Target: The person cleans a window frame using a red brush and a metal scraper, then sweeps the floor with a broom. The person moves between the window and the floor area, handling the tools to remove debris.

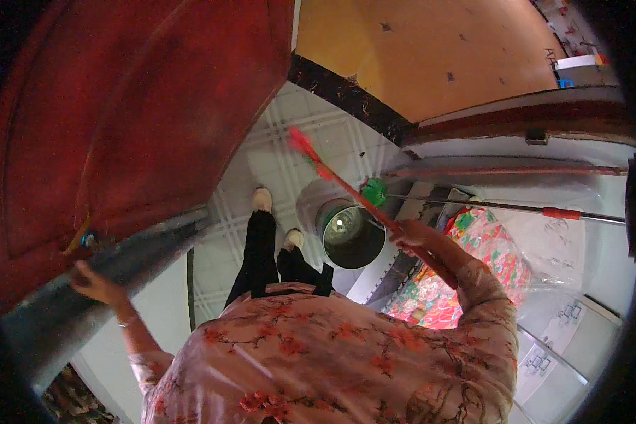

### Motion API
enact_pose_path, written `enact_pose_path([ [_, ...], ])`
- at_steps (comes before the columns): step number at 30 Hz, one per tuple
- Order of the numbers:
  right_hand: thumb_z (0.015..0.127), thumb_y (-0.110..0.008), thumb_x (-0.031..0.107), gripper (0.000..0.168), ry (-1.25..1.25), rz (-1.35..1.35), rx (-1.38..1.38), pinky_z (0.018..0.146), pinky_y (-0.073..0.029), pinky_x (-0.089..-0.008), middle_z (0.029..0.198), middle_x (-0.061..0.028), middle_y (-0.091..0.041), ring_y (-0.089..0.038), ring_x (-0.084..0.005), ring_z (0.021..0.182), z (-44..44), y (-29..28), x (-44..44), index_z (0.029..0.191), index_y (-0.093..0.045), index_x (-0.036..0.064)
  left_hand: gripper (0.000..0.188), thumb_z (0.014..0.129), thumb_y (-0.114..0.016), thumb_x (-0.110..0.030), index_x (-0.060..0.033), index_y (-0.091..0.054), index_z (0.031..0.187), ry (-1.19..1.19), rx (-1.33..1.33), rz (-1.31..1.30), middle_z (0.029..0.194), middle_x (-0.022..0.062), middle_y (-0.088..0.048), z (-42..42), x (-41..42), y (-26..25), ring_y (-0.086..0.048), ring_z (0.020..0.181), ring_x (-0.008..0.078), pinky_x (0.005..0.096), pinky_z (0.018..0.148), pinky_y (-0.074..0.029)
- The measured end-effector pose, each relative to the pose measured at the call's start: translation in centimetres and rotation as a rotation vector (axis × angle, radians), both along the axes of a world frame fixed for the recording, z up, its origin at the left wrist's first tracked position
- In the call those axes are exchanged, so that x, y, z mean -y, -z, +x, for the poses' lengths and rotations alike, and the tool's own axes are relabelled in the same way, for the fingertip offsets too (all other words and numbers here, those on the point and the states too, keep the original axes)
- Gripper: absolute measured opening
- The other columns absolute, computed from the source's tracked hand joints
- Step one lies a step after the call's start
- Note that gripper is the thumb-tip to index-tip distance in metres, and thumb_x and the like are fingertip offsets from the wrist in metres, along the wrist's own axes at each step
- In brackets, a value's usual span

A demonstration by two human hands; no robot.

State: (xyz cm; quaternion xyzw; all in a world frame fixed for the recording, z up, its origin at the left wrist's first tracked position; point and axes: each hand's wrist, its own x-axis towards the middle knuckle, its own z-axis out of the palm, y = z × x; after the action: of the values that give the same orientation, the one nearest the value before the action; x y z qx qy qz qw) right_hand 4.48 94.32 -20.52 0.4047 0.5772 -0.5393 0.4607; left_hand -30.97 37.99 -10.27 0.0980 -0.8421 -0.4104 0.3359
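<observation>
My right hand (416, 236) grips the lower part of a long red-handled duster or brush (360, 197). Its red and green head (303, 146) points forward over the tiled floor. Off to the left, my left hand (94, 284) has its fingers apart and holds nothing. It is nearest to the door handle (87, 239) of a large red door (138, 122); whether it touches the door's edge I cannot tell. Below the duster, a round metal bucket (352, 238) stands on the floor just ahead of my feet, its inside shiny.
A green-headed cleaning tool (373, 192) with a metal pole (487, 204) extends to the right. Bundled floral fabric under clear plastic (471, 265) lies on my right. An orange-tan wall panel (429, 58) rises ahead. The grey door frame (153, 249) runs along my left.
</observation>
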Motion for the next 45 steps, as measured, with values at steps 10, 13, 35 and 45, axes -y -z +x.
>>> enact_pose_path([
  [10, 0.072, -0.062, 0.012, 0.021, -0.182, 0.285, 0.197, 0.047, -0.048, -0.0346, 0.063, -0.0118, -0.059, -0.06, -0.0209, 0.052, -1.4, 8.3, -5.4, 0.09, -0.058, 0.002, 0.032, 0.084, -0.063, -0.022, 0.0006, -0.052, 0.104, 0.59, 0.573, -0.146, 0.103, 0.0128, -0.052, -3.1, -7.9, 13.3, -0.051, 0.091, 0.0232, 0.0344, 0.083, -0.042],
  [13, 0.07, -0.061, 0.012, 0.023, -0.309, 0.408, 0.122, 0.049, -0.05, -0.0368, 0.07, -0.0146, -0.062, -0.062, -0.0248, 0.055, -6.1, 7.6, -7.1, 0.091, -0.058, 0.002, 0.031, 0.084, -0.061, -0.019, 0.0013, -0.052, 0.105, 0.552, 0.7, -0.289, 0.102, 0.0144, -0.052, -3.6, -10.1, 12.6, -0.051, 0.092, 0.0255, 0.0348, 0.084, -0.042],
  [35, 0.072, -0.064, 0.02, 0.062, 0.161, 0.551, -0.134, 0.076, -0.048, -0.0452, 0.101, -0.0222, -0.059, -0.058, -0.039, 0.09, 3.3, 9.5, 21.1, 0.129, -0.04, 0.015, 0.021, 0.078, -0.064, -0.018, -0.0016, -0.06, 0.09, 1.014, 1.262, -0.251, 0.089, 0.007, -0.061, -4.1, -7.8, 28.2, -0.056, 0.085, 0.0162, 0.0293, 0.08, -0.044],
  [45, 0.081, -0.057, 0.041, 0.042, 0.427, 0.391, 0.244, 0.068, -0.047, -0.041, 0.084, -0.0186, -0.063, -0.062, -0.0321, 0.08, 2.4, 9.5, 27.0, 0.097, -0.057, 0.003, 0.013, 0.079, -0.06, -0.014, -0.0024, -0.059, 0.085, 1.247, 1.388, -0.128, 0.081, 0.0036, -0.06, -5.6, -13.3, 30.1, -0.055, 0.078, 0.0127, 0.0284, 0.071, -0.045],
])
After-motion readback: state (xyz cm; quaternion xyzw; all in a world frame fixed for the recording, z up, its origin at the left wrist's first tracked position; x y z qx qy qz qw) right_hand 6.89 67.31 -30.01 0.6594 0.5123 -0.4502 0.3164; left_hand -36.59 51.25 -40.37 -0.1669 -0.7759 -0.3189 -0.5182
